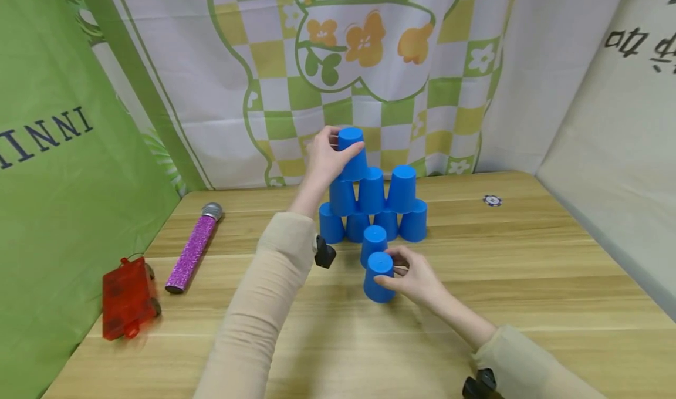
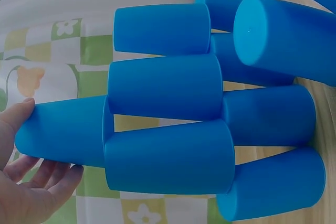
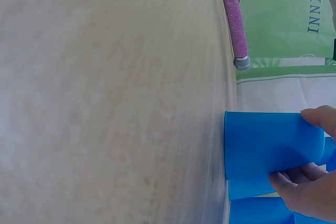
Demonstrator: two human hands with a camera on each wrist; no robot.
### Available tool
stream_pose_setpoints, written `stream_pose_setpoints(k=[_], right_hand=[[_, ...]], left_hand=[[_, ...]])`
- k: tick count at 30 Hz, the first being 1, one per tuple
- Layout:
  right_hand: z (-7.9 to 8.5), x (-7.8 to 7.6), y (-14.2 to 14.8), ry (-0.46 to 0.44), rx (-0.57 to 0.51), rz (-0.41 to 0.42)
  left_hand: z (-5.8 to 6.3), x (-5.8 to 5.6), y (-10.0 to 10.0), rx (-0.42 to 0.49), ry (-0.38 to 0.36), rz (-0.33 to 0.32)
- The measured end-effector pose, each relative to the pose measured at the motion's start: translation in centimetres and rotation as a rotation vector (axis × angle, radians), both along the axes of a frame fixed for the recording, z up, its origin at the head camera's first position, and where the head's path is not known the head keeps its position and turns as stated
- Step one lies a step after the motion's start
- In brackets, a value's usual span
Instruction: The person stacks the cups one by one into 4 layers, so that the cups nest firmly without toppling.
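Observation:
Blue plastic cups stand upside down in a stacked wall. Several make the bottom row (image 1: pixel 413 223) and three the second row (image 1: pixel 404 189). At the top left of the wall, my left hand (image 1: pixel 323 161) holds one blue cup (image 1: pixel 355 167) between thumb and fingers. Its rim meets the cups below it in the left wrist view. In front of the wall, my right hand (image 1: pixel 421 277) pinches another upside-down cup (image 1: pixel 379 286) by its sides, low at the tabletop. Just behind that one is a further blue cup (image 1: pixel 373 242), partly covered by it.
A purple glitter microphone (image 1: pixel 194 249) lies on the left of the wooden table (image 1: pixel 528 305), near a translucent red toy cart (image 1: pixel 129 299). At the back right lies a poker chip (image 1: pixel 492 200). A patterned curtain (image 1: pixel 443 94) hangs close behind the cups.

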State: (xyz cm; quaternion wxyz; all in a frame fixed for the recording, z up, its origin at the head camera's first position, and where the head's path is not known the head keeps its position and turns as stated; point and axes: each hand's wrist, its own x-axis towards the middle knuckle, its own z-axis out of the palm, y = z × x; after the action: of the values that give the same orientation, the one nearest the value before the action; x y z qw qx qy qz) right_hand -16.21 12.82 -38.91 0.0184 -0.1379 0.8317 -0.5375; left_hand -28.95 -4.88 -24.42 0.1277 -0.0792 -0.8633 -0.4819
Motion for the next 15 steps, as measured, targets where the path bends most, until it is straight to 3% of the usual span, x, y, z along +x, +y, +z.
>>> stream_pose_setpoints(k=[15], right_hand=[[-0.01,-0.02,0.00,0.010,0.003,-0.001]], left_hand=[[-0.71,0.01,0.23,0.012,0.060,0.000]])
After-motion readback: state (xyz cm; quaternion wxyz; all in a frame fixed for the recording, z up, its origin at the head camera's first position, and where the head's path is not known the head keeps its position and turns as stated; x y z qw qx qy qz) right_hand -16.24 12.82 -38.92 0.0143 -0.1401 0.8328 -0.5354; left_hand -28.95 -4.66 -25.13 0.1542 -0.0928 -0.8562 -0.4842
